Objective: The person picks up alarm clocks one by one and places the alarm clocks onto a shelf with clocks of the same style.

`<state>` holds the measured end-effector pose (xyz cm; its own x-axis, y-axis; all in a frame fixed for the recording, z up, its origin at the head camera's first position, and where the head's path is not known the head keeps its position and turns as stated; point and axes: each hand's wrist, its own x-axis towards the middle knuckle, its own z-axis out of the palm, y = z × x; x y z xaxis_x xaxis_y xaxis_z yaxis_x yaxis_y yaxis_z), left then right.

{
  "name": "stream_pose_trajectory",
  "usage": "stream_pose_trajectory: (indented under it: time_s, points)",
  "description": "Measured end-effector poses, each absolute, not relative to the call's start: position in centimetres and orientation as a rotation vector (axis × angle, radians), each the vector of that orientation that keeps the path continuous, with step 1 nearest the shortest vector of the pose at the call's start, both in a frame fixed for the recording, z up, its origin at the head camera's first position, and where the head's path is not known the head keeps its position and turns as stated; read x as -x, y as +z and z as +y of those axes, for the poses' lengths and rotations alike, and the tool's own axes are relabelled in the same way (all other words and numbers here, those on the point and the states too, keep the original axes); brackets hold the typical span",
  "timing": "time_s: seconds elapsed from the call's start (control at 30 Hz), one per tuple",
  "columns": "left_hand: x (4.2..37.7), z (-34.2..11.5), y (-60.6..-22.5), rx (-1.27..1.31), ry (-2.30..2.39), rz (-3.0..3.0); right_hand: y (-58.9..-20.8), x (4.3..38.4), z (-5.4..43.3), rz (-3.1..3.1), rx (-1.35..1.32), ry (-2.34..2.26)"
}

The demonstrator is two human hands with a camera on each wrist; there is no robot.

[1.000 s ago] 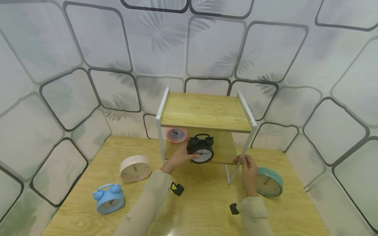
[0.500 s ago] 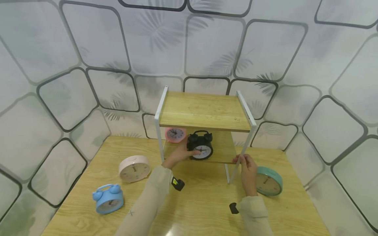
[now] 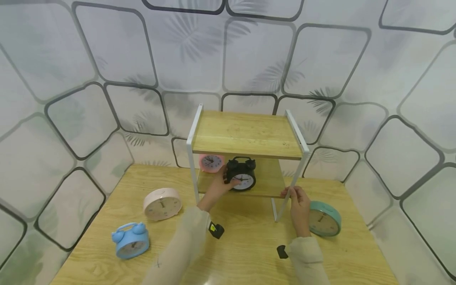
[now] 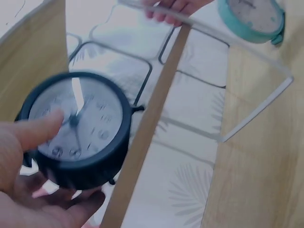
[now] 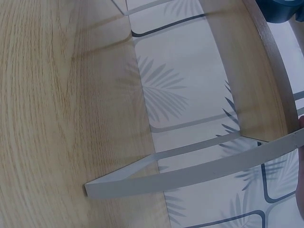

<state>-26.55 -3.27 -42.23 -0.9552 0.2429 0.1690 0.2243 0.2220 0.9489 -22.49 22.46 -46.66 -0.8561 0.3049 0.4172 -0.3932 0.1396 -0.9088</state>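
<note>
My left hand (image 3: pixel 217 185) grips a black twin-bell alarm clock (image 3: pixel 240 174) from its left side, thumb across the white dial and fingers behind the case. In the left wrist view the clock (image 4: pixel 78 123) is close to the front edge of the shelf board (image 4: pixel 147 128). A pink alarm clock (image 3: pixel 211 162) stands on the lower board at the back left, partly behind the left hand. My right hand (image 3: pixel 300 202) pinches the front right leg of the white-framed wooden shelf (image 3: pixel 247 132) at the lower board. Only a sliver of that hand shows in the right wrist view.
A cream round clock (image 3: pixel 162 204) and a blue twin-bell alarm clock (image 3: pixel 130 240) stand left of the shelf on the wooden table (image 3: pixel 249 253). A green round clock (image 3: pixel 324 218) stands beside the right hand. Patterned walls enclose the back and sides.
My left hand has moved the black alarm clock slightly back and up in the head view, further in over the lower board. The right hand stays at the shelf leg.
</note>
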Motion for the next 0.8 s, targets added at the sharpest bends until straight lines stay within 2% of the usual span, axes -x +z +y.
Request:
stream_pose_trajectory:
  time_s: [0.33,0.8]
  points:
    - [24.4,-1.8,-42.6,-0.339,2.025,2.642,-45.4,21.7,21.9,-1.881,-0.136,1.783]
    - [26.4,-0.8,-42.4,-0.333,1.882,2.859,-46.4,22.3,22.4,-1.894,-0.104,1.773]
